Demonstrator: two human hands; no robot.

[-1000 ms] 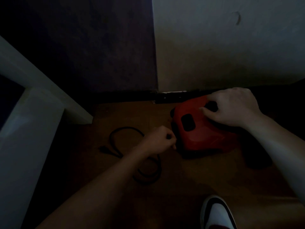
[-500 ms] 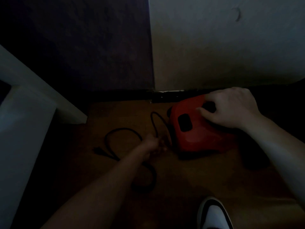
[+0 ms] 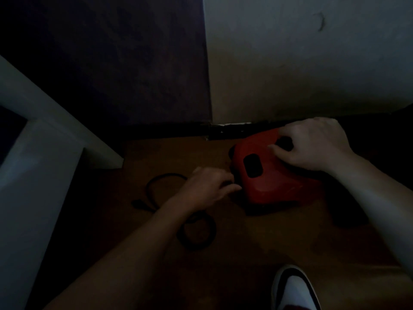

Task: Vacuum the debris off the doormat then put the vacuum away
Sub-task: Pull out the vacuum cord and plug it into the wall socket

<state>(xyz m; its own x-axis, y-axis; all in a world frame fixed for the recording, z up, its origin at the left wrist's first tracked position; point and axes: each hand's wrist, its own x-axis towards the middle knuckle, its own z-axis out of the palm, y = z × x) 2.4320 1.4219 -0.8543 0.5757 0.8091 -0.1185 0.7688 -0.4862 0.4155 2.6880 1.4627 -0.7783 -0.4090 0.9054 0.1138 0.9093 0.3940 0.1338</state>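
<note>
A red canister vacuum (image 3: pixel 272 182) sits on the brown floor close to the wall. My right hand (image 3: pixel 312 144) grips its top, fingers curled into the dark handle opening. My left hand (image 3: pixel 207 186) is at the vacuum's left side, fingers curled round the black power cord (image 3: pixel 156 179) where it meets the body. The rest of the cord lies in loose loops on the floor to the left and under my forearm, with its plug (image 3: pixel 138 204) at the far left. The room is very dim, and no doormat is in sight.
A pale wall (image 3: pixel 312 63) rises right behind the vacuum, with a dark panel (image 3: pixel 111 63) to its left. White woodwork (image 3: pixel 33 164) juts in at the left edge. My white shoe (image 3: pixel 292 289) stands on the floor at the bottom.
My left hand swung left along the cord, then came back to the vacuum's side; the raised cord loop by the vacuum is gone. My right hand has stayed on the vacuum.
</note>
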